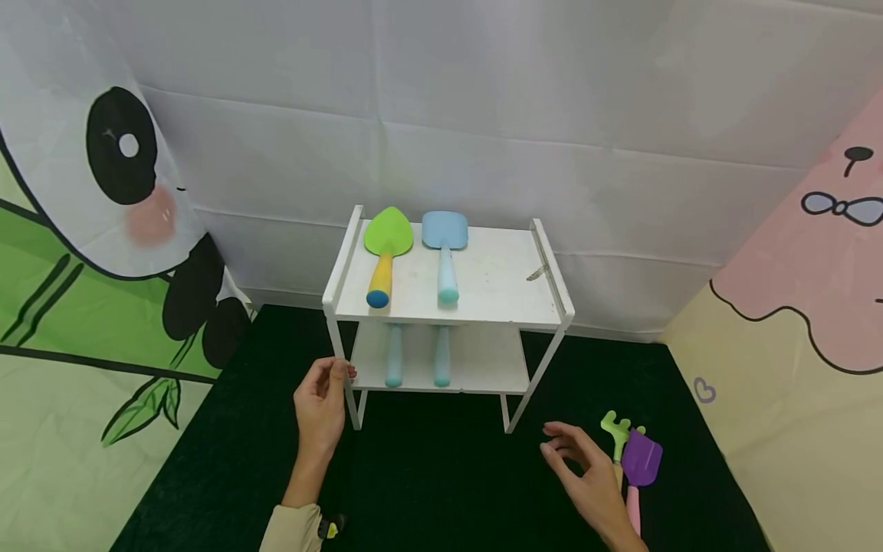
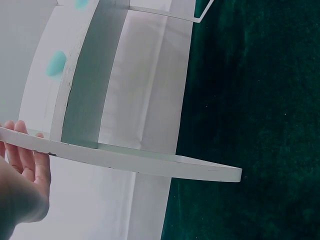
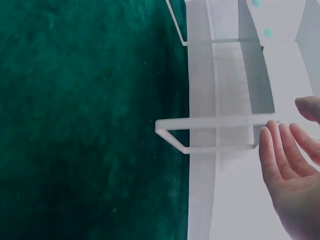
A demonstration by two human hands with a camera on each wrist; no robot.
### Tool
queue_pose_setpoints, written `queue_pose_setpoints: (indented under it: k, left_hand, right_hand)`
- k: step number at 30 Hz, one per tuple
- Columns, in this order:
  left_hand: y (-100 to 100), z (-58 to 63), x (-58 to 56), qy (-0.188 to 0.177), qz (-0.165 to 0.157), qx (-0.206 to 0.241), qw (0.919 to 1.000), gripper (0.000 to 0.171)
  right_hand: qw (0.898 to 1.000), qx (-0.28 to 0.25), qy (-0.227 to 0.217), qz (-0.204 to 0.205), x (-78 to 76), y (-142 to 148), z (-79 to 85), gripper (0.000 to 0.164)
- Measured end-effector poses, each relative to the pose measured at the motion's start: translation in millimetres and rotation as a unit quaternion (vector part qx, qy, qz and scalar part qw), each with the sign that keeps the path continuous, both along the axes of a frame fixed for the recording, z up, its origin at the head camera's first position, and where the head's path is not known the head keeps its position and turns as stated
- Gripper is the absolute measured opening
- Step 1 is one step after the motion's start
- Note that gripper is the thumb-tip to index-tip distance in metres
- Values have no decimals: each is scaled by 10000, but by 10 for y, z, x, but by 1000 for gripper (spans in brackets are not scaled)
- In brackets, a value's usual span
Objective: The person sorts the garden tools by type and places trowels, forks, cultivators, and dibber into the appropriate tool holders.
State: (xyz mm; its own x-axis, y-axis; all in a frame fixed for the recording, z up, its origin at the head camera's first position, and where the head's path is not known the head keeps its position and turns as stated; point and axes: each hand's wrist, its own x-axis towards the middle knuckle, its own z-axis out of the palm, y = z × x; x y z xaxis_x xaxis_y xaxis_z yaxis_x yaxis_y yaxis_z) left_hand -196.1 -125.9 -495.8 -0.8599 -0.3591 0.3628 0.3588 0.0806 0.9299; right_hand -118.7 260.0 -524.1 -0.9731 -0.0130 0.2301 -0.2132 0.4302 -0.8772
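Note:
A small white two-tier shelf (image 1: 483, 291) stands in the middle of the head view. My left hand (image 1: 323, 402) grips its left front leg (image 2: 115, 157), with the fingers passing behind the leg; the thumb is hidden in the left wrist view. My right hand (image 1: 586, 475) holds nothing, its fingers loosely bent, just right of the right front leg (image 3: 215, 122). On the top board lie a toy trowel (image 1: 388, 234) with a green blade and yellow handle, and a blue toy shovel (image 1: 445, 230). Two light-blue handles (image 1: 394, 356) show on the lower board; their heads are hidden.
Beside my right hand, a purple toy shovel (image 1: 641, 458) with a pink handle overlaps a green toy rake (image 1: 615, 429) on the dark green cloth (image 1: 441, 475). A white sheet (image 1: 483, 115) hangs behind the shelf. Printed cartoon panels stand on both sides.

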Motion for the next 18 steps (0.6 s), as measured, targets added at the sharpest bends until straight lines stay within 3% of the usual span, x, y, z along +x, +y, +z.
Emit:
queue_pose_setpoints:
  k: [9,18]
  left_hand:
    - [8,9,10,-40,46,-13,10000,27]
    - [19,9,4,-106,75,-60,9999,23]
  right_hand:
    - [9975,181,-574,-358,129,223,-98,33]
    - [9886,276,-1279,-741,249,428,-191,40]
